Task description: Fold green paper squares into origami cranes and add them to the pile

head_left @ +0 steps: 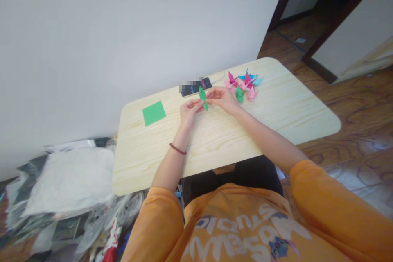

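Between my hands, raised a little over the table, is a piece of folded green paper, narrow and pointed at top and bottom. My left hand pinches it from the left, thumb near its middle. From the right, the thumb and fingertips of my right hand close on its side edge. Just past my right hand sits a cluster of folded paper cranes in pink, magenta, blue and green. A flat green paper square lies to the left of my left hand.
A phone with a lit screen and a white cable lies at the table's back edge, against the white wall. The pale wooden table has rounded corners. Plastic-wrapped bundles are heaped on the floor at left; a doorway stands at right.
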The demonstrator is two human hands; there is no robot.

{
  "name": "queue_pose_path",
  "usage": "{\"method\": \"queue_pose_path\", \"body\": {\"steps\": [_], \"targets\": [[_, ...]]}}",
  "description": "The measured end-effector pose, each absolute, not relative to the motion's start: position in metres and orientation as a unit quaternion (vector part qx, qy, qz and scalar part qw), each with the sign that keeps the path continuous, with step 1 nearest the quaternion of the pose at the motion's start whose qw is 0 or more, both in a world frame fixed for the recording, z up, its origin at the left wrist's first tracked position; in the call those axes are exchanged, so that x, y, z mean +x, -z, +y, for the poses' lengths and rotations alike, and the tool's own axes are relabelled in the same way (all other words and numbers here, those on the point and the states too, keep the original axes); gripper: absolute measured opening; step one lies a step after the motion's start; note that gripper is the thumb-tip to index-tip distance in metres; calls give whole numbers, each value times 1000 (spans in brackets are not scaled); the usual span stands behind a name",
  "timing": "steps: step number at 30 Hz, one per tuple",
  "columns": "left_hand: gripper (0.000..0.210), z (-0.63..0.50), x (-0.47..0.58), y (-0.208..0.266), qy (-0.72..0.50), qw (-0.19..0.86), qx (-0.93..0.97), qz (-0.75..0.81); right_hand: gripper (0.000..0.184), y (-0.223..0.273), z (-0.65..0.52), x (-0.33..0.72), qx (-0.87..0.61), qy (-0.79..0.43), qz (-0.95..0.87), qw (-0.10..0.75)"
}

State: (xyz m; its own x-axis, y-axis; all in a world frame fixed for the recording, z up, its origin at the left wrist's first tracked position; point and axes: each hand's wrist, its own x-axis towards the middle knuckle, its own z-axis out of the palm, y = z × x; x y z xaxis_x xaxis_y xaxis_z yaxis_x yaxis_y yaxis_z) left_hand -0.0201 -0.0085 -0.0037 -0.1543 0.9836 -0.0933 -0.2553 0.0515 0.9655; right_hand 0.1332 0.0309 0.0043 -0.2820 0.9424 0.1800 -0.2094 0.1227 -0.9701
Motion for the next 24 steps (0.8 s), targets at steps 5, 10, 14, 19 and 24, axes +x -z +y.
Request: {"method": "queue_pose_path", "body": {"steps": [5, 10, 14, 19, 24], "targets": [[34, -7, -22, 4, -577, 537, 372, 491, 35, 0, 32, 133, -336, -548, -574, 507], [26, -7, -19, 6, -601, 450, 431, 500, 39, 2, 34, 134, -353, -530, -581, 507], [22, -8, -17, 7, -607, 397, 471, 502, 39, 0, 33, 134, -363, -507, -598, 503], [24, -14, -16, 2, -626, 342, 487, 504, 33, -2, 31, 134, -378, -468, -628, 494], [24, -19, -17, -2, -592, 334, 519, 519, 24, -6, 29, 135, -387, -451, -641, 486]]}}
